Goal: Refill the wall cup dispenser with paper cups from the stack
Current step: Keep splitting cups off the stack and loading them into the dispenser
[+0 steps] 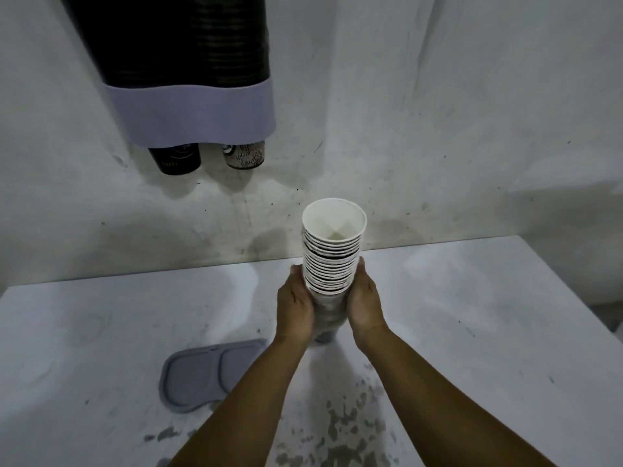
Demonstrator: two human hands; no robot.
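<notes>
A tall stack of paper cups (332, 244) stands upright on the white table (472, 315), its white open mouth facing up. My left hand (295, 306) presses its left side and my right hand (365, 305) presses its right side, both around the lower half. The wall cup dispenser (192, 106) hangs on the wall at upper left, with dark tubes above a pale grey base. A black cup (175, 160) and a patterned cup (244, 156) poke out from its bottom.
A grey two-lobed lid (205, 375) lies flat on the table at lower left of my arms. Dark flaky stains mark the table near its front. The table's right edge drops off at far right.
</notes>
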